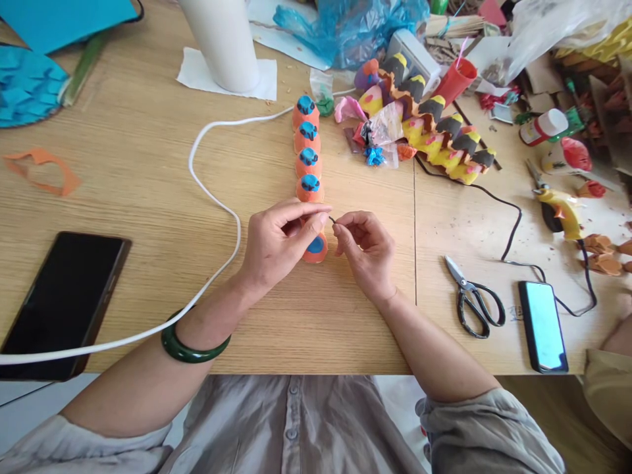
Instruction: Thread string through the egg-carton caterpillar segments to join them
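A strip of orange cups, like an egg-carton row, stands on the table in front of me. Blue discs with black marks top the far cups; the nearest blue disc looks plain. Over the near end of the strip, my left hand has its thumb and fingers pinched together, hiding part of the row. Just right of it, my right hand pinches a short, thin black strand. The strand reaches to the left fingertips, and both hands grip it. Its material is too small to tell.
A white cable winds across the left, over a dark tablet. Scissors, a lit phone and a yellow glue gun lie right. Behind are a painted egg-carton piece and a white cylinder. Someone sits at right.
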Tool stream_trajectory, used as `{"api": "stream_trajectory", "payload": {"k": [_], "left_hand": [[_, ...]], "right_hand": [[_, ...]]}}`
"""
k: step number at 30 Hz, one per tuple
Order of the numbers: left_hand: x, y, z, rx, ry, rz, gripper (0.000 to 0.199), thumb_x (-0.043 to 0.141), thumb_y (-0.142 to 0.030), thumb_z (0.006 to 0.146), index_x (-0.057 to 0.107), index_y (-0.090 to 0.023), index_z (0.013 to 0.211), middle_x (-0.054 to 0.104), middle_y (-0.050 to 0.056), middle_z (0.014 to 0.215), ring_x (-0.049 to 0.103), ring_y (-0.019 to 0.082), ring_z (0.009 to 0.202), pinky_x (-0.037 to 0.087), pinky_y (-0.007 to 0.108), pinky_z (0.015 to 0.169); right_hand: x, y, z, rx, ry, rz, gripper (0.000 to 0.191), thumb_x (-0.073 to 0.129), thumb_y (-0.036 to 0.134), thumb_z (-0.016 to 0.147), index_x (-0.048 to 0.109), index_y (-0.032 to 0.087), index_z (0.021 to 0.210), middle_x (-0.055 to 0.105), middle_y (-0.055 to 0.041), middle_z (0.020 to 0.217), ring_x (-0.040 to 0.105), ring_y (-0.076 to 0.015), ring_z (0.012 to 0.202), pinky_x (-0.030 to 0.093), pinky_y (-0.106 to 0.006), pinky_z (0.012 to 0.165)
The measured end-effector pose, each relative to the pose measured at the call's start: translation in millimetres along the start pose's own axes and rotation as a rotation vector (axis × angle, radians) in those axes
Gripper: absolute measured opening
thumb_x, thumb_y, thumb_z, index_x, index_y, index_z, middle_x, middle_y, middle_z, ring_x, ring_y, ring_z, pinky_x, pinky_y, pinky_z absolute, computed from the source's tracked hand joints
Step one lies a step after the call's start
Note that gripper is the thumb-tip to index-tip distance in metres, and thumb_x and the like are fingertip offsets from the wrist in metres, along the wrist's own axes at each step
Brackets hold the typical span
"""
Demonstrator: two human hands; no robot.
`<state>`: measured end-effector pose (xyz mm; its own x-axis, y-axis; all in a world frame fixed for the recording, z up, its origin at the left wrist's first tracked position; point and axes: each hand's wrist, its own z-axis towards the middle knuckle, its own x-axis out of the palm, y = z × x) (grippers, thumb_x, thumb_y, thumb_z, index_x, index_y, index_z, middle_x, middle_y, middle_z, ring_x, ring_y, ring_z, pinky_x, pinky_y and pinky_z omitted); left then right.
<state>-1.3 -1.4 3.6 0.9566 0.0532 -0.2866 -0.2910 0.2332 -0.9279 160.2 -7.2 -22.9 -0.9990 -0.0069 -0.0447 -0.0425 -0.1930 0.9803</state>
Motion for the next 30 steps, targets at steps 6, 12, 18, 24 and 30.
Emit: {"api": "stream_trajectory", "payload": {"k": [6,12,18,24,30], "left_hand": [[-0.8,-1.8,0.4,-0.028,0.012,-0.018,0.024,0.067,-0.038,0.096,0.082,-0.020,0.089,0.077,0.003,0.083,0.069,0.016,0.076,0.051,0.028,0.067],[1.4,1.4,1.3,0.001,0.007,0.017,0.017,0.074,-0.034,0.091,0.079,-0.021,0.082,0.076,0.001,0.079,0.067,0.015,0.073,0.050,0.028,0.068],[0.4,-0.1,1.6,-0.009,-0.027,0.068,0.018,0.072,-0.034,0.092,0.078,-0.022,0.080,0.075,0.000,0.076,0.066,0.014,0.071,0.049,0.027,0.067],[0.9,-1.4,1.6,-0.029,-0.031,0.038,0.021,0.072,-0.038,0.091,0.078,-0.022,0.080,0.076,0.001,0.077,0.068,0.016,0.073,0.051,0.027,0.067],[1.1,-1.5,1.0,-0.033,-0.005,0.023,0.023,0.073,-0.040,0.090,0.078,-0.022,0.079,0.076,0.001,0.078,0.067,0.016,0.073,0.052,0.028,0.068]], "right_hand": [[0.3,-0.3,0.1,0.013,0.002,0.004,0.026,0.072,0.046,0.092,0.062,0.022,0.090,0.062,0.0038,0.079,0.054,-0.0069,0.059,0.047,-0.024,0.055],[0.3,1.1,-0.4,0.016,0.018,0.023,0.022,0.073,0.041,0.092,0.063,0.022,0.090,0.064,0.0033,0.082,0.056,-0.0067,0.061,0.048,-0.024,0.056],[0.1,4.8,0.1,0.066,0.027,0.097,0.024,0.070,0.045,0.094,0.065,0.022,0.100,0.065,0.0032,0.085,0.056,-0.0054,0.058,0.050,-0.022,0.054],[0.1,3.3,-0.9,0.052,0.024,0.052,0.028,0.073,0.048,0.091,0.065,0.023,0.101,0.065,0.0025,0.085,0.057,-0.0074,0.062,0.052,-0.023,0.055],[0.7,1.1,-1.9,0.033,0.009,-0.001,0.025,0.074,0.046,0.091,0.064,0.023,0.094,0.065,0.0021,0.083,0.059,-0.0085,0.065,0.051,-0.024,0.056]]}}
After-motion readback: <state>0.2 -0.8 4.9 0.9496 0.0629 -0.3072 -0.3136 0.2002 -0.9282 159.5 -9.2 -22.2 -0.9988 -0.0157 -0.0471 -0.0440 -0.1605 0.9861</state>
